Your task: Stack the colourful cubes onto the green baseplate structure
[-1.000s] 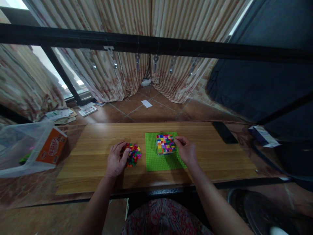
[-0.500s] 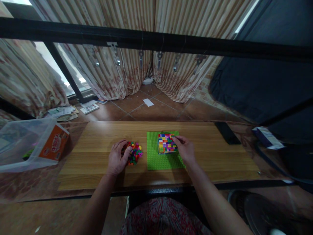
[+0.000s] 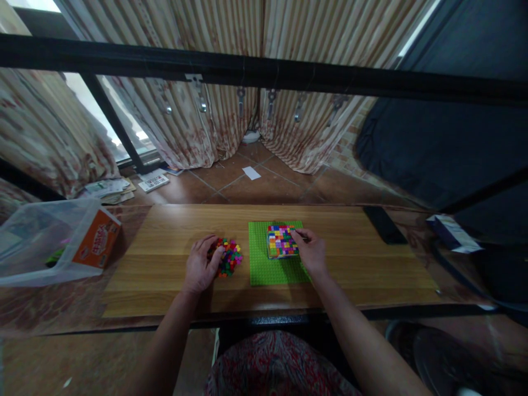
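Note:
A loose pile of small coloured toy bricks (image 3: pixel 231 258) lies on the wooden board. At its left edge is my left hand (image 3: pixel 201 263), thumb and fingers apart and curved over the bricks. Right of the pile, a green studded baseplate (image 3: pixel 272 275) carries a rectangular block of many-coloured bricks (image 3: pixel 281 242). My right hand (image 3: pixel 312 252) reaches over the block's right side. Its thumb and forefinger are pinched together at the top of the block, and whatever may be between them is too small to make out.
A wooden board (image 3: pixel 165 297) lies under everything. At the far left stands a clear plastic bin (image 3: pixel 28 220) with an orange box (image 3: pixel 97 239). A black phone (image 3: pixel 384 224) rests at the board's right, near a small carton (image 3: pixel 452 233). A dark metal bar (image 3: pixel 264 69) crosses beyond the table.
The view has shifted slightly. Both hands stay in nearly the same place, the left at the pile and the right at the brick block.

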Action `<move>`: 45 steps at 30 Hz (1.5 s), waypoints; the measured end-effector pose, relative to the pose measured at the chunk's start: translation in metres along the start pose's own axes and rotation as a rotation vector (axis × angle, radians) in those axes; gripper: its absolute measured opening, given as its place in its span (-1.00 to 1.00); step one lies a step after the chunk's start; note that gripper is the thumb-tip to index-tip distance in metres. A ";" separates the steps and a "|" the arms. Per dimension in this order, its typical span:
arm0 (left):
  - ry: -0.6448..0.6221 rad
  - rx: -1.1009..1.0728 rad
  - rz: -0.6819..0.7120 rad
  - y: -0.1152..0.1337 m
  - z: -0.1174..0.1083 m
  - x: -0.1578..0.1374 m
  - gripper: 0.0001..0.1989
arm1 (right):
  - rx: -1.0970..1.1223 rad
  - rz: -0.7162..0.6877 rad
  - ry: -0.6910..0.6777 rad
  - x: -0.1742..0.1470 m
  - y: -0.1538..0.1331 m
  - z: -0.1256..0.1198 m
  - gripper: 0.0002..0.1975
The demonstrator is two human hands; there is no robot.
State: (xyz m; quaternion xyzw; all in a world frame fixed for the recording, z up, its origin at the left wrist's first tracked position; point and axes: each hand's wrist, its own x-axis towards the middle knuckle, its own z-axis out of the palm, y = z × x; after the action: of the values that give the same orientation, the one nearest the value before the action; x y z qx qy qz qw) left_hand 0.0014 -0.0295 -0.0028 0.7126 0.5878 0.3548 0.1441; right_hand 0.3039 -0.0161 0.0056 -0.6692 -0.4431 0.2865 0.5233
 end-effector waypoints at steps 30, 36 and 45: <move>0.056 -0.082 -0.075 -0.001 0.006 -0.004 -0.65 | -0.729 -0.433 -0.628 -0.038 -0.067 0.113 -0.80; 0.056 -0.085 -0.076 0.000 0.006 -0.004 -0.66 | -0.807 -0.367 -0.640 -0.038 -0.064 0.126 -0.77; 0.064 -0.088 -0.083 -0.002 0.006 -0.004 -0.67 | -0.716 -0.303 -0.616 -0.042 -0.061 0.133 -0.87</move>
State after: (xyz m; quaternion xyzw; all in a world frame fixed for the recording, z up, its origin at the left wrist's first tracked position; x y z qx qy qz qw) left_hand 0.0033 -0.0314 -0.0098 0.6690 0.6049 0.3967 0.1710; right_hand 0.1550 0.0094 0.0225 -0.6192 -0.7400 0.2213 0.1413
